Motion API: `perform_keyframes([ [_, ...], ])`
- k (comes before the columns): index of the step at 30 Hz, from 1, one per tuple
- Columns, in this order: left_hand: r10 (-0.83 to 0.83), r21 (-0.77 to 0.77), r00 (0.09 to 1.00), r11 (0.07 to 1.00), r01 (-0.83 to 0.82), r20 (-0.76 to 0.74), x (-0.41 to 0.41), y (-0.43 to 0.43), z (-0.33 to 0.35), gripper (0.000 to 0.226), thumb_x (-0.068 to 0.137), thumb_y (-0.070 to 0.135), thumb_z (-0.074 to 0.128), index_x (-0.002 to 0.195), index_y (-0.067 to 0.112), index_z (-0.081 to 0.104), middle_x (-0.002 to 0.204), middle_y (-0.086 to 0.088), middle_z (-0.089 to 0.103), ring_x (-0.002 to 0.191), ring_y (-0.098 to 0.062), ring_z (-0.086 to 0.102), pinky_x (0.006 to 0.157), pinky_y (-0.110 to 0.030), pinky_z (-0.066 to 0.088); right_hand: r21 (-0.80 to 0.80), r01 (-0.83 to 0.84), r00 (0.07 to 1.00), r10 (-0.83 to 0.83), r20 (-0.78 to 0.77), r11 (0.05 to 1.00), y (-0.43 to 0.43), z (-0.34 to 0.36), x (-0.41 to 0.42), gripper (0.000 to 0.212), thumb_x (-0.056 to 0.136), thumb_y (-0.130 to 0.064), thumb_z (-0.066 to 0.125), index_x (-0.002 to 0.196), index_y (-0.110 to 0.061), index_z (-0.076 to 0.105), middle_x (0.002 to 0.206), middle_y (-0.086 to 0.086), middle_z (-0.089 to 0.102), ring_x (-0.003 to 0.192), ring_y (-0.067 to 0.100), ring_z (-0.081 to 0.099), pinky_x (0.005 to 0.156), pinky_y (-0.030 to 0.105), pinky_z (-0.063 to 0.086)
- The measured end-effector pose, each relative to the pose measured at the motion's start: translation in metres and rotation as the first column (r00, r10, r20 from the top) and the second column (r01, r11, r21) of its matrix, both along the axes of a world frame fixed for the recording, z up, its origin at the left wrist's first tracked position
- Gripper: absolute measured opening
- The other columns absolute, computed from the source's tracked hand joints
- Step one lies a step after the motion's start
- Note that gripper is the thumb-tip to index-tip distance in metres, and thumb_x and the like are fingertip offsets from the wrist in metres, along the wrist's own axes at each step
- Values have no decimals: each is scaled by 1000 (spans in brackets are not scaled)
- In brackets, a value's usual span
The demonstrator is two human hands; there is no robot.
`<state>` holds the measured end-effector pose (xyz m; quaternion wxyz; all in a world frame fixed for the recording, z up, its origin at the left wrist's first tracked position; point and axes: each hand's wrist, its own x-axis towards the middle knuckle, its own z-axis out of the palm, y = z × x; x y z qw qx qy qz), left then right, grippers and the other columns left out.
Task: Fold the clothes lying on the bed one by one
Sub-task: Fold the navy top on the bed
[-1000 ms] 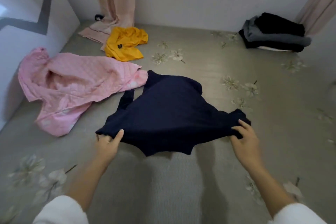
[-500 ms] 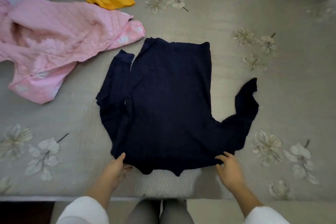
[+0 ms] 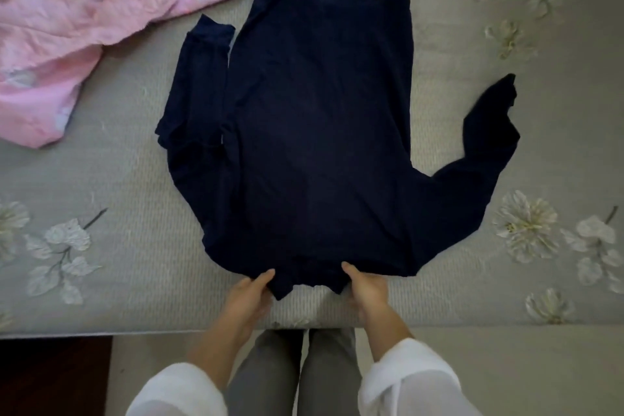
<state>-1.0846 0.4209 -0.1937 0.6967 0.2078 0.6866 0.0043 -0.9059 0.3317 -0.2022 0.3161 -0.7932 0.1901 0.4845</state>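
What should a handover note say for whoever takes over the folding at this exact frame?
Hands: the left hand pinches the near edge of the navy top; the right hand pinches the same edge a little to its right.
Things: the navy top lies spread flat on the bed. One sleeve lies along its left side, and the other sleeve sticks out to the right. The pink garment lies crumpled at the far left.
Done: top laid out flat.
Left: fold in the sleeves and body, then probably the pink garment.
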Motion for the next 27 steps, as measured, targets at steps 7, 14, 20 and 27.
perform_keyframes([
  [7,-39,-21,990,999,37,-135,-10,-12,6,7,92,13,62,90,7,61,86,-15,69,71,-22,66,45,-23,50,-69,-208,974,212,75,976,-26,-12,-10,27,93,-12,57,69,-14,45,72,5,51,72,21,54,74,32,47],
  [14,-175,273,870,905,327,-461,8,-19,-2,5,91,8,55,91,3,53,81,-13,54,78,-31,55,68,-35,44,-85,-83,979,98,180,993,-46,-10,35,22,86,-19,63,91,2,60,89,21,67,87,35,64,84,46,53],
  [20,-401,569,699,405,715,-592,103,-24,-9,41,90,16,61,128,8,47,136,-13,40,121,-28,39,98,-39,37,-88,75,918,-35,394,993,-62,-18,142,28,86,-16,60,103,6,61,94,16,63,88,27,58,84,38,46],
  [27,-671,482,284,-126,867,-685,200,-52,-64,69,94,61,4,148,24,-16,152,-5,-33,144,-20,-24,115,-34,-12,137,267,888,-299,348,954,-45,-27,238,20,81,-24,69,86,-5,64,98,15,70,94,32,67,89,49,53],
])
